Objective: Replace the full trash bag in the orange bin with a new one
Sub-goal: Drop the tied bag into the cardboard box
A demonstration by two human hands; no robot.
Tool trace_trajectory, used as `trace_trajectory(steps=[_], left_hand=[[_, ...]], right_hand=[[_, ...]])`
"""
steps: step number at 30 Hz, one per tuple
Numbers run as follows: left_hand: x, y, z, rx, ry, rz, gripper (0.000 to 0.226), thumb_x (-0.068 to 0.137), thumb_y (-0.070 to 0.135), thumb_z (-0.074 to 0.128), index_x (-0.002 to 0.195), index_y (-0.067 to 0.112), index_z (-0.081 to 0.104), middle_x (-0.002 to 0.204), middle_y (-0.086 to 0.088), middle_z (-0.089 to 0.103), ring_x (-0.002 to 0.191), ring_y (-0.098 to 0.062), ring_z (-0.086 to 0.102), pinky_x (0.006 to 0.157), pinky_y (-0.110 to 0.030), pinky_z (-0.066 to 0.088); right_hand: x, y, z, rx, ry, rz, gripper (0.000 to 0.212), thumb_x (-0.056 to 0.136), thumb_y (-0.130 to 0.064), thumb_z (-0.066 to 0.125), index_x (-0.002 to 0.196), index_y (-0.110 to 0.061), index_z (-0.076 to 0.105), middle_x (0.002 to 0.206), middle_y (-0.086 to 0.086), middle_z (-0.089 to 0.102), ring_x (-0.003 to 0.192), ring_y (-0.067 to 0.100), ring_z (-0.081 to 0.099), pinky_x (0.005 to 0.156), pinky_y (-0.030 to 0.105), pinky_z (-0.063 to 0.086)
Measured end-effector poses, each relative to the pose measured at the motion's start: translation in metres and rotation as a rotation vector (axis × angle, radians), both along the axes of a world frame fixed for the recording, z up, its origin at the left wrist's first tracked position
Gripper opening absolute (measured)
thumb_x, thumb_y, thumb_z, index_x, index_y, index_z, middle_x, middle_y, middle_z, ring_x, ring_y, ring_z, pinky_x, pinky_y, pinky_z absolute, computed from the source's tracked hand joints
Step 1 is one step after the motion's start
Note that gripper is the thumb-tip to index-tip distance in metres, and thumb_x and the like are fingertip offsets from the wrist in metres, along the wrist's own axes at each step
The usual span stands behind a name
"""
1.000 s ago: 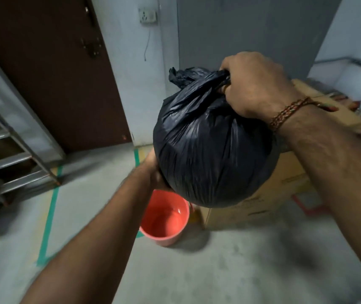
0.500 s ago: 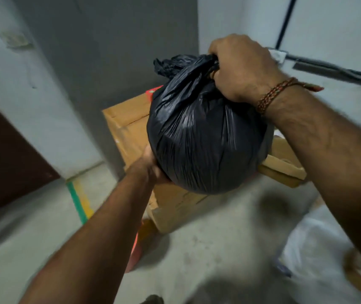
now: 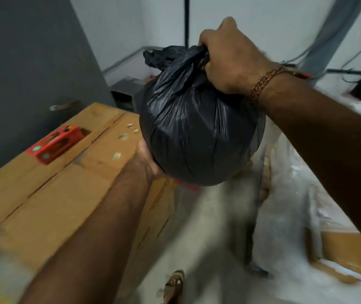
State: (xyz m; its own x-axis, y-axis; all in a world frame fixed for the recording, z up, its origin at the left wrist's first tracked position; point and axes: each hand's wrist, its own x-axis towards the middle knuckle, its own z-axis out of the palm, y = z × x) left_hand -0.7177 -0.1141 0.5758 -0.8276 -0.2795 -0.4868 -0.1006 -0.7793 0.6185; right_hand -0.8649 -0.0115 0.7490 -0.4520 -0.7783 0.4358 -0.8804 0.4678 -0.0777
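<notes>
A full black trash bag [image 3: 197, 132], round and tied off at the top, hangs in the air at the middle of the head view. My right hand [image 3: 230, 60] grips its gathered neck from above. My left hand [image 3: 147, 162] supports the bag from below on its left side; its fingers are mostly hidden under the bag. The orange bin is out of view.
A large cardboard box [image 3: 54, 183] stands at the left with a small red carton [image 3: 54, 143] on top. Clear plastic-wrapped packages [image 3: 306, 216] lie on the floor at the right. A sandalled foot [image 3: 174, 286] stands on the grey floor strip between them. Walls close in behind.
The view has swung right, away from the door and the orange bin. The bag, still held by both hands, now hangs beside the cardboard box and above the floor strip.
</notes>
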Motion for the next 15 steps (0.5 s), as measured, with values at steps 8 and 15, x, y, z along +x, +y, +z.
trace_trajectory(steps=[8,15], left_hand=[[-0.183,-0.086,-0.016,-0.065,-0.19,0.236,0.103,0.088,0.088,0.009,0.144,0.02,0.062,0.152,-0.014,0.055,0.14,-0.044,0.049,0.119,-0.07,0.026],[-0.397,-0.172,-0.107,-0.309,-0.234,0.296,0.144,0.028,0.116,0.037,0.138,0.026,0.064,0.129,-0.006,0.072,0.115,-0.038,0.069,0.104,-0.057,0.051]], right_hand=[[-0.15,-0.054,-0.042,-0.08,-0.129,-0.286,0.03,0.094,-0.005,0.047,0.123,-0.005,0.051,0.115,0.021,0.064,0.105,0.043,0.061,0.088,0.05,0.05],[-0.313,-0.11,-0.114,-0.078,-0.18,-0.456,0.041,0.093,-0.004,0.047,0.134,-0.007,0.046,0.115,0.023,0.064,0.11,0.043,0.057,0.094,0.052,0.046]])
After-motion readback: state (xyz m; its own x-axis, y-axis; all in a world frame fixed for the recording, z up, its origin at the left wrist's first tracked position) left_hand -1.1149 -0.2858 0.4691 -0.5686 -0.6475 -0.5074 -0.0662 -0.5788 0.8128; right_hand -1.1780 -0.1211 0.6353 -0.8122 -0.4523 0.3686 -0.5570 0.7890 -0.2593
